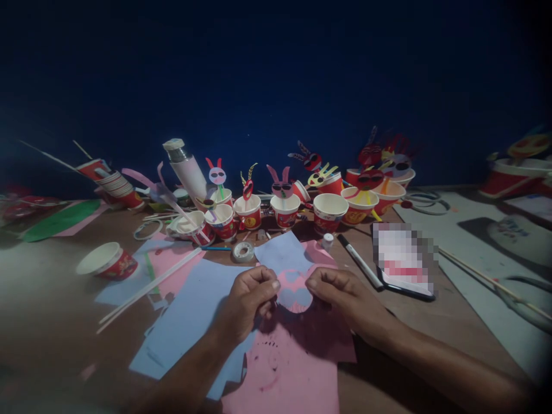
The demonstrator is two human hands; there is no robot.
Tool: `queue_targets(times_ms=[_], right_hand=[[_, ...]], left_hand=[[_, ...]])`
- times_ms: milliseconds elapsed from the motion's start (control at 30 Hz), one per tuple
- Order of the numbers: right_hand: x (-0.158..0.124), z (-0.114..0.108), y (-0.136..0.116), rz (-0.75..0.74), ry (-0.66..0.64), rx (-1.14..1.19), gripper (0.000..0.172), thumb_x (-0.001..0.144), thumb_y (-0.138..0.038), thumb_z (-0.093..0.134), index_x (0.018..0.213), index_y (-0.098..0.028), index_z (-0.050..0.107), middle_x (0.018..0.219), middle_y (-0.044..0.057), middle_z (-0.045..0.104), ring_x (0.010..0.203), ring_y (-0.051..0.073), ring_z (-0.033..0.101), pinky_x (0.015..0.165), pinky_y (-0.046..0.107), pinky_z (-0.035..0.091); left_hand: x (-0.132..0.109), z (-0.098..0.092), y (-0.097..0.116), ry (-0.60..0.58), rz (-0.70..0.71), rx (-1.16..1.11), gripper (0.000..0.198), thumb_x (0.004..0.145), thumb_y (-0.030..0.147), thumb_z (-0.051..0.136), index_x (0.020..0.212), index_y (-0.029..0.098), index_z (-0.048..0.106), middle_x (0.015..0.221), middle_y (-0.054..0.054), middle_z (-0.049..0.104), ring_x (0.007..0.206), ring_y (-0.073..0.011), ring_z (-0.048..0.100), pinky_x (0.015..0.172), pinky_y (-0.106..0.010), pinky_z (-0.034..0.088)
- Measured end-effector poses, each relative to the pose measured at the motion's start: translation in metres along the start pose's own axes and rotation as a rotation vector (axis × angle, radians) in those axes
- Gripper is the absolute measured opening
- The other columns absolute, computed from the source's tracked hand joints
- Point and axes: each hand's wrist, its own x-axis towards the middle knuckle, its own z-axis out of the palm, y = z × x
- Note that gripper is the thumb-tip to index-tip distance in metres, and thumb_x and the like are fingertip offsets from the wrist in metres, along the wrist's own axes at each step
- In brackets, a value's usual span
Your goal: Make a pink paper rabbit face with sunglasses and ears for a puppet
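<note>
My left hand (246, 300) and my right hand (347, 294) pinch opposite edges of a small rounded paper cutout (295, 298). It is pink with pale blue patches and hangs upright between my fingertips. Below it lies a pink paper sheet (297, 374) with dark marks. A pale blue sheet (185, 322) extends under my left forearm, and another blue sheet (282, 248) is just behind the cutout. Close to my right hand lies a black and white marker (360, 261). A roll of clear tape (243, 251) sits beyond my left hand.
Paper cups (330, 213) with paper rabbit-like faces stand in a row at the back. A phone (401, 259) lies to the right. At left are a tipped cup (112, 261), white sticks (150, 287) and a stack of cups (112, 184). Behind them leans a flask (185, 172).
</note>
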Motion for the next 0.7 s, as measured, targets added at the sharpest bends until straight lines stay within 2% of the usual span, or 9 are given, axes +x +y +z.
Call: queue_targets(times_ms=[200, 367, 467, 567, 700], right_hand=[[0.001, -0.002, 0.003, -0.04, -0.001, -0.038, 0.043, 0.076, -0.053, 0.055, 0.054, -0.019, 0.043, 0.053, -0.005, 0.04, 0.051, 0.009, 0.035, 0.05, 0.023, 0.029], [0.002, -0.004, 0.011, 0.024, -0.109, -0.053, 0.036, 0.076, -0.046, 0.055, 0.056, -0.018, 0.044, 0.052, -0.005, 0.041, 0.048, 0.007, 0.034, 0.047, 0.022, 0.027], [0.002, -0.005, 0.016, 0.049, -0.191, -0.071, 0.027, 0.077, -0.035, 0.054, 0.058, -0.017, 0.047, 0.052, -0.005, 0.043, 0.048, 0.007, 0.033, 0.047, 0.021, 0.026], [0.001, -0.005, 0.021, 0.057, -0.237, -0.098, 0.023, 0.077, -0.029, 0.052, 0.058, -0.017, 0.047, 0.053, -0.005, 0.042, 0.049, 0.007, 0.031, 0.047, 0.021, 0.024], [0.001, -0.006, 0.024, 0.033, -0.264, -0.119, 0.026, 0.08, -0.031, 0.052, 0.059, -0.017, 0.046, 0.054, -0.006, 0.037, 0.051, 0.007, 0.03, 0.047, 0.022, 0.023]], left_hand=[[-0.001, -0.001, 0.001, -0.039, -0.014, 0.036, 0.019, 0.071, 0.026, 0.063, 0.062, 0.015, 0.052, 0.044, 0.007, 0.041, 0.036, -0.0029, 0.031, 0.039, -0.015, 0.027], [0.001, -0.003, 0.002, -0.041, -0.006, 0.12, 0.026, 0.076, 0.034, 0.056, 0.066, 0.011, 0.06, 0.049, 0.003, 0.047, 0.037, -0.0029, 0.034, 0.039, -0.016, 0.021], [0.0, -0.002, 0.001, -0.124, -0.098, 0.146, 0.024, 0.074, 0.034, 0.06, 0.071, 0.011, 0.061, 0.051, 0.003, 0.046, 0.039, -0.003, 0.034, 0.039, -0.016, 0.021], [-0.002, -0.002, -0.003, -0.197, -0.202, 0.123, 0.018, 0.067, 0.028, 0.066, 0.075, 0.012, 0.061, 0.054, 0.003, 0.048, 0.044, -0.0042, 0.039, 0.044, -0.016, 0.027], [-0.002, -0.001, -0.007, -0.194, -0.233, 0.17, 0.013, 0.067, 0.024, 0.066, 0.071, 0.014, 0.059, 0.05, 0.005, 0.046, 0.04, -0.0039, 0.037, 0.04, -0.016, 0.025]])
